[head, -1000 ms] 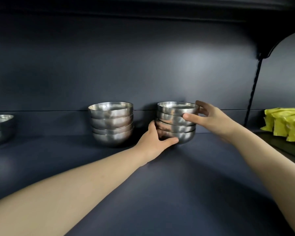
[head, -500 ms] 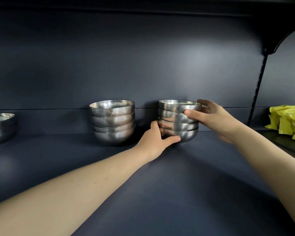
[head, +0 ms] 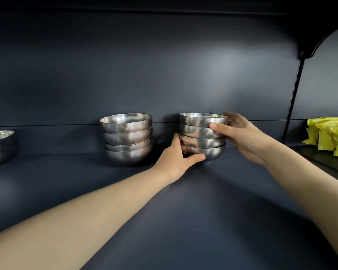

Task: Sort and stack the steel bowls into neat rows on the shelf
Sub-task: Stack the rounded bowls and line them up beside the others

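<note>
— What's where?
— The shelf (head: 222, 211) carries the stack of bowls (head: 199, 120) I hold, at the back, beside another stack (head: 127, 139).
— Your grip?
— My left grip (head: 176, 158) curls round its base; my right grip (head: 240, 133) pinches its upper part.
</note>
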